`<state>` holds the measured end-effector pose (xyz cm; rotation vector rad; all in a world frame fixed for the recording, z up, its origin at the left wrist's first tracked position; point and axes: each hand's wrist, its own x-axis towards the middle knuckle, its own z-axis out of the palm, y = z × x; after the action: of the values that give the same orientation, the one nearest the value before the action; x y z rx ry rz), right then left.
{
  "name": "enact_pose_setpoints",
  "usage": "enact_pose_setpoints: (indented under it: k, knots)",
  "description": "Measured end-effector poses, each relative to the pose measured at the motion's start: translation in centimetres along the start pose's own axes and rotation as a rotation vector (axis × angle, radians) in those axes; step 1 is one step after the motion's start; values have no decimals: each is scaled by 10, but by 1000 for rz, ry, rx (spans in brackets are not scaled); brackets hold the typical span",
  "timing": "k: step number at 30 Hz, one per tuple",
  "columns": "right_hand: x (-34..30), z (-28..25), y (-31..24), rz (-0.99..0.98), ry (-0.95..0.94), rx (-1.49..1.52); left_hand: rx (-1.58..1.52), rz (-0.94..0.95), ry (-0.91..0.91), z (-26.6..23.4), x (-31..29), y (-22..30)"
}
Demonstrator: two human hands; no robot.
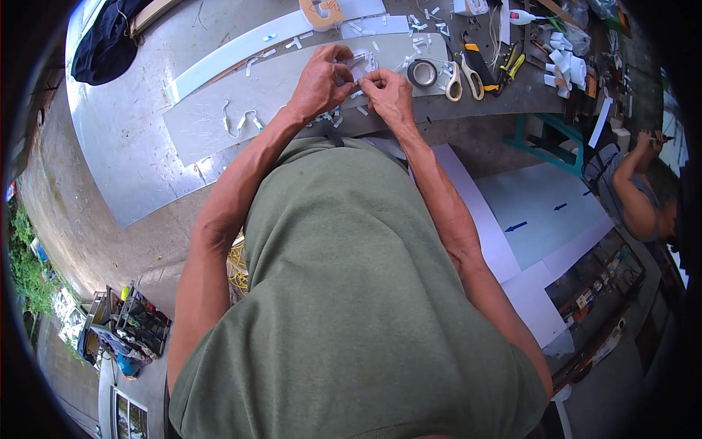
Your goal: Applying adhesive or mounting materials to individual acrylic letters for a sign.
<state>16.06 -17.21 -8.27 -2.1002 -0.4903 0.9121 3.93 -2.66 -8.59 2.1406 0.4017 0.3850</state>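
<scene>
My left hand (322,82) and my right hand (389,95) meet over the near edge of a grey sheet (197,132) on the table. The fingers of both hands are bent and closed, their tips almost together. Between them is a small white wired module (357,94), partly covered by the fingers. Looped white pieces (363,60) lie just beyond the fingertips. To the left, a chain of white modules (252,121) joined by thin wire rests on the sheet. A roll of black tape (422,72) sits just right of my right hand, beside scissors with cream handles (454,82).
Past the hands lie a long pale curved strip (241,55) and an orange-and-white tape roll (322,13). Yellow-black pliers (514,66), an orange-black cutter (479,62) and white rolls (567,64) crowd the right. Another person (632,183) is at far right, near pale panels (545,212).
</scene>
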Motion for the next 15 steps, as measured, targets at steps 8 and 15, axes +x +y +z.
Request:
enact_pose_setpoints:
  k: [8, 15]
  knots:
    - [-4, 7, -8, -33, 77, -113, -231, -43, -81, -14, 1, -21]
    - [-6, 8, -9, -70, 92, -137, -211, 34, -146, -19, -3, -27]
